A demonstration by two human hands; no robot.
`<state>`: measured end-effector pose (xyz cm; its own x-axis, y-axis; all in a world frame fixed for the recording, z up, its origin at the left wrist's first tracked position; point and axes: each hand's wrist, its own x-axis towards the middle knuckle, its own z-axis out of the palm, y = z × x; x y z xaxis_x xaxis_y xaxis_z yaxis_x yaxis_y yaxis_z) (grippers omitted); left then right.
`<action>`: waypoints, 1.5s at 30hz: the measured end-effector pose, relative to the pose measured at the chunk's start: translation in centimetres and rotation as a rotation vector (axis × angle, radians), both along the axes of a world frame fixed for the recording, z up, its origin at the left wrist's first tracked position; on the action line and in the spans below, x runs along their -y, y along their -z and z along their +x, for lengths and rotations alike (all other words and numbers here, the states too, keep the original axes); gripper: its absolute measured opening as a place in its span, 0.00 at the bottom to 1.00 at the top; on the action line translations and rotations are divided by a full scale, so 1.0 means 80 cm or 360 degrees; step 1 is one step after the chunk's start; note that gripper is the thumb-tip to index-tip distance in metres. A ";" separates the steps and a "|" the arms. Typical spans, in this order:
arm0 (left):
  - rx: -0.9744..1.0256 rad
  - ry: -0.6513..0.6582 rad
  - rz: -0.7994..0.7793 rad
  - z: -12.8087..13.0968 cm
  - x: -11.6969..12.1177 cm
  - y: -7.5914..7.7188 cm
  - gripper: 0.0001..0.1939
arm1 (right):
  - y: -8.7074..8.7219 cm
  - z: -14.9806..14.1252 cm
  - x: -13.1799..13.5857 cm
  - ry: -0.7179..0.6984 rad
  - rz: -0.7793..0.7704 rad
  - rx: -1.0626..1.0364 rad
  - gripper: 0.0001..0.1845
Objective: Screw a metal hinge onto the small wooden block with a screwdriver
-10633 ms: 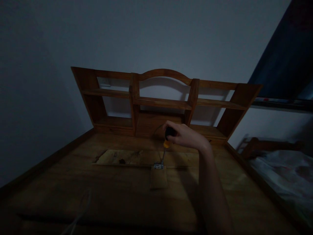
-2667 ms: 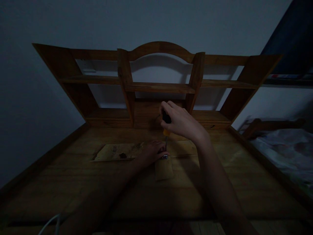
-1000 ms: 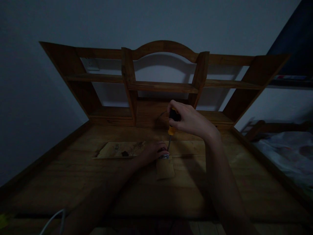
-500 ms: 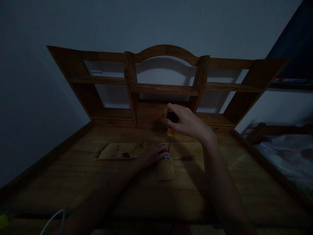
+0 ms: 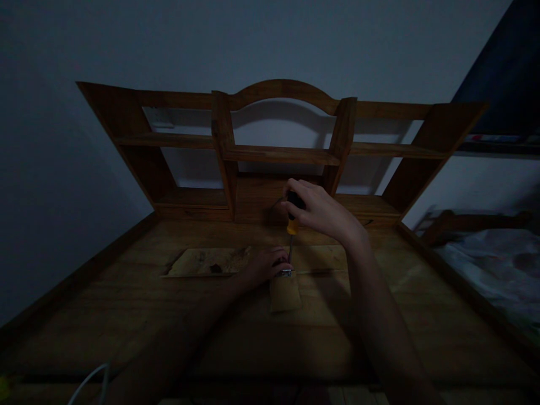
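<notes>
My right hand point(image 5: 316, 205) is closed around the black and yellow handle of a screwdriver point(image 5: 292, 226). The screwdriver stands nearly upright, its shaft running down to a small shiny metal fitting point(image 5: 286, 273) on the desk. Whether the tip sits in a screw is too small and dark to tell. From the left, my left hand point(image 5: 266, 264) pinches the fitting, its fingers covering much of it. Directly in front of the fitting lies a small flat tan wooden piece point(image 5: 285, 293). Behind the hands, a long, roughly torn pale strip point(image 5: 202, 262) with a dark spot stretches across the desktop.
A wooden desktop point(image 5: 169, 315) with raised side edges surrounds the work. At its back stands a shelf unit point(image 5: 280, 153) against the wall. A white cable point(image 5: 90, 377) curves at the lower left. Bedding point(image 5: 498, 261) is beyond the right edge. The room is dim.
Since the oldest frame, my left hand has come in from the left and taken hold of the metal fitting. Over the last second both hands stay at the same spot; the view shifts slightly.
</notes>
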<state>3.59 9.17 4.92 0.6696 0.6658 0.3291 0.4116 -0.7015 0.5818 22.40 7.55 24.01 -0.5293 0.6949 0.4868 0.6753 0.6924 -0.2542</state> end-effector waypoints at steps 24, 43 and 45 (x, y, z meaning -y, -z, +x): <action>0.0067 -0.0064 0.0065 0.003 0.000 0.004 0.15 | -0.003 -0.014 0.021 -0.0003 -0.0067 0.0020 0.17; 0.0105 0.0101 -0.0377 -0.003 0.009 -0.028 0.09 | -0.001 -0.009 0.010 0.0059 0.0078 0.0041 0.11; 0.0097 0.0075 -0.0390 -0.003 0.008 -0.025 0.09 | -0.001 -0.007 0.009 0.0053 0.0088 0.0035 0.11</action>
